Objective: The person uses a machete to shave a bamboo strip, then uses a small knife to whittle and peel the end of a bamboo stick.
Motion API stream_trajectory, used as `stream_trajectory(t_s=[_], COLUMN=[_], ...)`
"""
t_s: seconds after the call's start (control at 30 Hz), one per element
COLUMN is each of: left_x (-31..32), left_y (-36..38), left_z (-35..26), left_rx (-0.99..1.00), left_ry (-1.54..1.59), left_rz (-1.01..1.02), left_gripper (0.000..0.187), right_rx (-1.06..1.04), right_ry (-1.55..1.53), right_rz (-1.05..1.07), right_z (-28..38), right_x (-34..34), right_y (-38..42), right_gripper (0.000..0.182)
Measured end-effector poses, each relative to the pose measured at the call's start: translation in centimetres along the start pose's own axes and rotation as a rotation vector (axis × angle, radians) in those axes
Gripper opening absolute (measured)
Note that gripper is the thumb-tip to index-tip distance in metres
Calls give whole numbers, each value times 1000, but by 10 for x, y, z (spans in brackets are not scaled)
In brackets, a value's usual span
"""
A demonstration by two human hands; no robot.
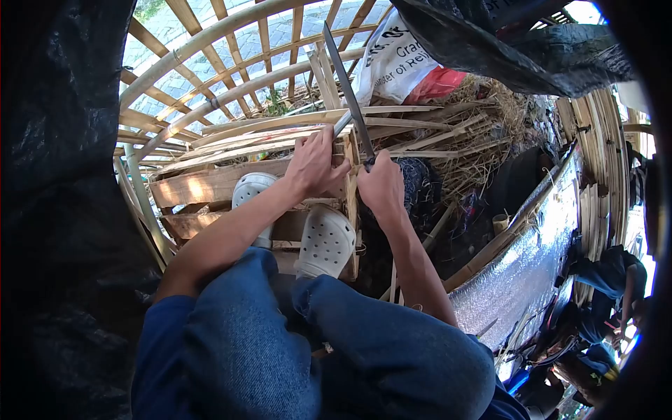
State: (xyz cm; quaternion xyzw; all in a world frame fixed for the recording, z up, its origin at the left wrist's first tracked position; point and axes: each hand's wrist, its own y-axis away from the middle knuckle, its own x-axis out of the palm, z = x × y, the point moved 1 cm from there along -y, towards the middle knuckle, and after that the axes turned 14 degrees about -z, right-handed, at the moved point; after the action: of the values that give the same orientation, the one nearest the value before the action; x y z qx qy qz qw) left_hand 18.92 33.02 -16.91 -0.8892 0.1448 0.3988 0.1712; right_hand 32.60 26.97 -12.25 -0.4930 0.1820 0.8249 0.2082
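My right hand (382,183) is closed around the handle of a machete (348,91), its long dark blade pointing up and away. Just left of it, my left hand (315,165) grips a thin pale strip (342,123), whose far end passes by the blade. Most of that strip is hidden by my fingers and the machete. Both hands are over the right edge of a wooden crate (210,187). On the crate rest my feet in light-coloured clogs (326,239).
Split bamboo strips (448,129) and straw lie beyond the crate. A curved bamboo fence (231,98) stands ahead, with a printed sack (395,63) beside it. Black plastic sheeting (63,210) hangs at left. Silver foil sheeting (518,259) and another person (609,280) are at right.
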Motion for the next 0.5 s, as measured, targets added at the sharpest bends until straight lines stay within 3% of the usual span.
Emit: stream_trajectory(t_s=[0.17,0.3,0.37,0.5], left_x=[-5,1,-3,3], left_y=[-3,2,2,4], left_z=[-3,0,2,6], left_rx=[-43,14,-69,-2], left_ry=[-43,-36,-4,-46], left_rz=[69,-20,21,-48], left_gripper=[72,78,81,81], right_rx=[71,73,49,1], right_ry=[-35,-19,-33,-17], right_rz=[25,21,24,-37], right_z=[-39,-67,-68,-58], right_x=[1,-11,-1,9], right_y=[48,83,76,45], right_gripper=[26,24,25,29])
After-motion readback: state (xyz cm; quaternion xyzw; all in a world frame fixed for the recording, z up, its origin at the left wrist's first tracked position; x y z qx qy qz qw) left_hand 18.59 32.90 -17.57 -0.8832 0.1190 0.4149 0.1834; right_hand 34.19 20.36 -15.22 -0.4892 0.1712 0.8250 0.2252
